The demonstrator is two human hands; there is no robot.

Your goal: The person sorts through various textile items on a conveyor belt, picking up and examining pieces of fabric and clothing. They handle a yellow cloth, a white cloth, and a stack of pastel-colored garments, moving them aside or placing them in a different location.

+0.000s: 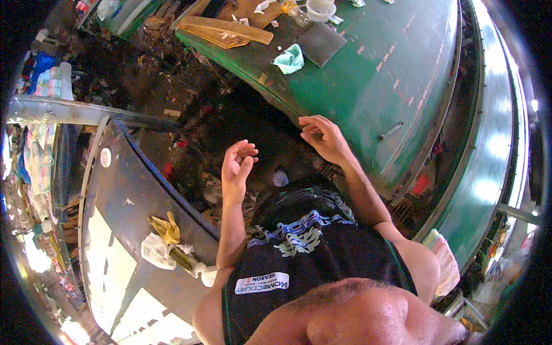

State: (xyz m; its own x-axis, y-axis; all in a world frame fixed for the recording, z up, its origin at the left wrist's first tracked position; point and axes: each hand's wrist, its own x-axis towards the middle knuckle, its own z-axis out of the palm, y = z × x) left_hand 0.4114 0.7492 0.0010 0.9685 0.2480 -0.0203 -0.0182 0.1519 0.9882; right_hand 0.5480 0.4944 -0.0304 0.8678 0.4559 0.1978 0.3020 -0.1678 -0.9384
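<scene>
Green surface [368,86]: painted, worn, curved edge, far right of the person; carries the loose things.
Left hand [237,167]: raised over the dark littered floor [190,155], fingers loosely curled, thumb near fingertips, holds nothing that shows.
Right hand [323,137]: hovers at the near edge of the green surface, fingers bent in a loose claw, empty as far as I can tell; may brush the edge, contact unclear.
Nearest thing: small metal bolt-like piece [391,130] on the green surface, right of the right hand, apart from it.
Teal cloth [290,59]: crumpled, far from the hands, just beside a dark flat pad [321,43].
Wood planks [230,30]: stacked at the far end of the surface, near a white tape roll [320,8].
Dark blue panel [132,230]: near left, holds a yellow rag [167,228] and a clear plastic bag [156,252], touching each other.
Step in hand, judged: both hands free and poised by the surface edge, a reach not yet made.
Doing it well: open the right fingers flat before reaching, keep the wrist above the edge lip, go for the small piece with thumb and forefinger, keep the left hand off the floor debris.
</scene>
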